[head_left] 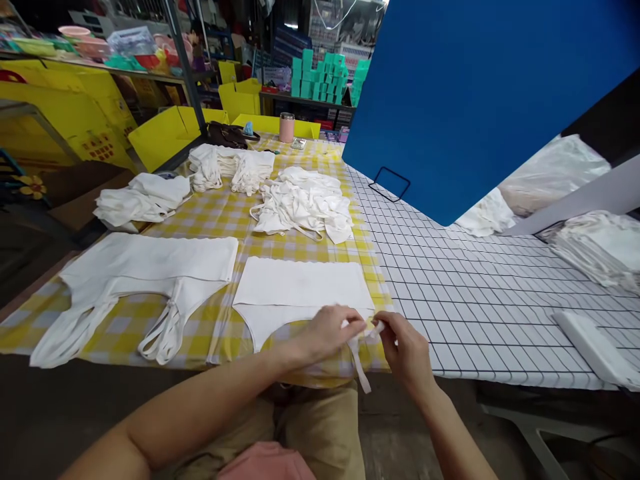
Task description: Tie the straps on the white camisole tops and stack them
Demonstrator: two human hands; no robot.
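Up and to the right of the fingers [393, 322], a large blue panel [475, 87] slants above a white cloth [425, 287] with black grid lines. Well ahead of the fingers and to their left, a pink jar [287, 129] stands on the yellow-checked desk [203, 223] near a dark brown bag [224, 136]. Farther ahead rise stacked turquoise boxes [323, 83], with yellow boxes [163, 137] far left.

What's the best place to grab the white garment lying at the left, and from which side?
Probably by its two bunches of straps, pinched from the near side: on this white garment they reach toward the near edge of the yellow checked cloth, while the broad body lies flat.
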